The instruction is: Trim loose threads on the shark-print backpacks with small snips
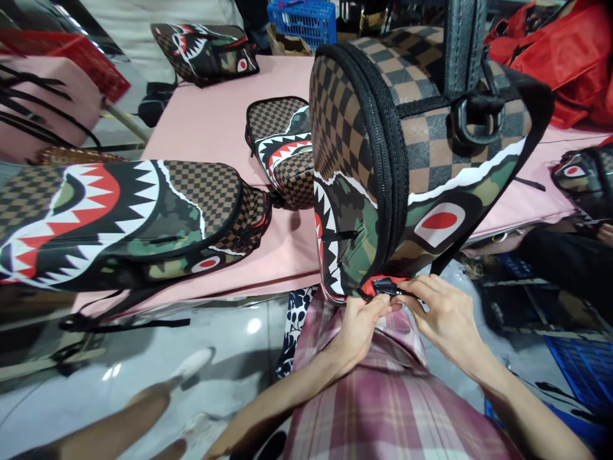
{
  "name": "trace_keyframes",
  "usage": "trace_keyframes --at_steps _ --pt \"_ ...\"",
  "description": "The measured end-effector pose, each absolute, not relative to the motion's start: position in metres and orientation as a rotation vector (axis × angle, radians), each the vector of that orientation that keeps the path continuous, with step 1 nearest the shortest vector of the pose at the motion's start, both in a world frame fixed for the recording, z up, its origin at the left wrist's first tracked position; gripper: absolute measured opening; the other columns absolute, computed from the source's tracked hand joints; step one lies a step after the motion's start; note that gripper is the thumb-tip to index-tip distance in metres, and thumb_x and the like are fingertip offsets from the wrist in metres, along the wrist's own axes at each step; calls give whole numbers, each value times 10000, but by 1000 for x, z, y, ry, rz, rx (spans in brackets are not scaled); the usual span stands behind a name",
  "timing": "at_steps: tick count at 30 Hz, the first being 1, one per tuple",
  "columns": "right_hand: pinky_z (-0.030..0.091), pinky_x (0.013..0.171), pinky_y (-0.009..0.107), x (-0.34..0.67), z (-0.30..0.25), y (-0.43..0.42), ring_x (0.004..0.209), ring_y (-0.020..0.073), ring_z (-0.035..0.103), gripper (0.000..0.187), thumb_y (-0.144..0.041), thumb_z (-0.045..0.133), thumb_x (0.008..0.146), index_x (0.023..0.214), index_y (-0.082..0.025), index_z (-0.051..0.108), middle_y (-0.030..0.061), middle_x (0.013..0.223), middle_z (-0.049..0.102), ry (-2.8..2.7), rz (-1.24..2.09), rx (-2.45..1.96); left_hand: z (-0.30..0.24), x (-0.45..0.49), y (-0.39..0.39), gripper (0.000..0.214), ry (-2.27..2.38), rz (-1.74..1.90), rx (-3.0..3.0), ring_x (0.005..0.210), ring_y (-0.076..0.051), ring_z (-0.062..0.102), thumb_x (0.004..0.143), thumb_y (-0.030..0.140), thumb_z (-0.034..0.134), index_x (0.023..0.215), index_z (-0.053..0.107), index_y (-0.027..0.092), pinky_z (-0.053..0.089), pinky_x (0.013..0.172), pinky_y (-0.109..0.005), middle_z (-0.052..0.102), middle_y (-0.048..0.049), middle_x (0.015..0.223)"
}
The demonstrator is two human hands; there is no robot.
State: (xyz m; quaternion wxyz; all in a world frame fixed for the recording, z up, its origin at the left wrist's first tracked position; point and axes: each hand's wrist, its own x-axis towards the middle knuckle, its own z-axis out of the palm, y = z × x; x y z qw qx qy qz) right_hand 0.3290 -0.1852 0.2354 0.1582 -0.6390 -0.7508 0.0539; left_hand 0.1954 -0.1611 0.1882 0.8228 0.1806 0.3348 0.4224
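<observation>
In front of me a brown-and-black checked backpack stands tilted at the table's edge, with camouflage, a shark mouth and a red eye printed on it. At its lower edge, a strip of red lining shows beside a small black piece, perhaps part of a zipper. My left hand pinches the backpack's edge just below this piece. From the right, my right hand has its thumb and fingers closed on the black piece. The fingertips of both hands nearly meet, so part of their grip is hidden.
Another shark-print backpack lies on the pink table to the left, its straps hanging over the edge. Smaller matching bags lie beyond. Red bags are at the right. Another person's leg shows lower left.
</observation>
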Motion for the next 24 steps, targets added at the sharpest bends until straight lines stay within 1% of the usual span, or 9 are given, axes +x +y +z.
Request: trace_keyframes --at_steps 5,9,12,15,20,24 --pt "395 647 255 329 234 -184 741 153 566 155 -238 506 866 893 -190 651 26 807 646 -2144 156 -1820 188 196 -162 185 725 893 376 677 -158 611 624 229 740 597 611 99 507 786 -360 606 -27 630" --pt "397 649 251 332 233 -184 747 150 569 160 -214 497 868 899 -187 651 27 809 645 -2137 171 -1839 188 195 -162 189 742 866 387 744 -204 642 632 248 740 624 627 95 498 802 -371 629 -46 640" --pt "403 658 246 335 233 -185 763 149 574 159 -230 504 869 909 -188 652 31 813 646 -2148 156 -1845 188 195 -162 185 753 873 390 753 -213 650 637 246 739 638 631 96 499 798 -375 641 -47 657" --pt "402 648 245 334 233 -186 758 148 573 161 -255 507 871 910 -191 650 29 817 647 -2163 159 -1818 188 195 -162 173 733 891 387 750 -208 647 641 233 735 664 637 91 504 793 -379 648 -50 701" --pt "399 644 248 333 233 -184 766 154 572 158 -254 515 865 931 -196 646 23 829 645 -2157 181 -1810 187 194 -162 145 724 882 378 726 -185 631 646 205 723 677 642 90 504 790 -369 634 -39 690" --pt "393 640 250 331 234 -183 770 158 574 151 -248 523 857 931 -202 646 23 839 646 -2164 182 -1820 183 195 -162 145 725 877 377 710 -171 627 650 208 719 640 629 94 499 794 -361 633 -36 677"
